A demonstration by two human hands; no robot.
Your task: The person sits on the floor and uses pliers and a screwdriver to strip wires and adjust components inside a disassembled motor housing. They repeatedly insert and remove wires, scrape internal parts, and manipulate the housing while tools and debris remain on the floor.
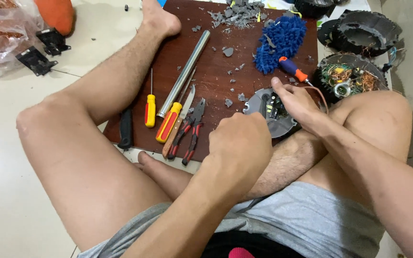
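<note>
Our hands work on a round grey circuit disc (269, 114) resting on our crossed shin at the wooden board's (216, 71) near edge.

Our left hand (240, 143) is curled into a fist at the disc's left rim; what it holds we cannot tell. Our right hand (296, 102) grips the disc's right side, fingers closed on it. The disc lies flat, face up. A blue-and-orange screwdriver (291, 69) lies just beyond, its handle pointing up-left.

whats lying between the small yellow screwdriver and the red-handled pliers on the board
In the head view, a larger yellow-and-red handled screwdriver and a knife lie between the small yellow screwdriver and the pliers.
</note>
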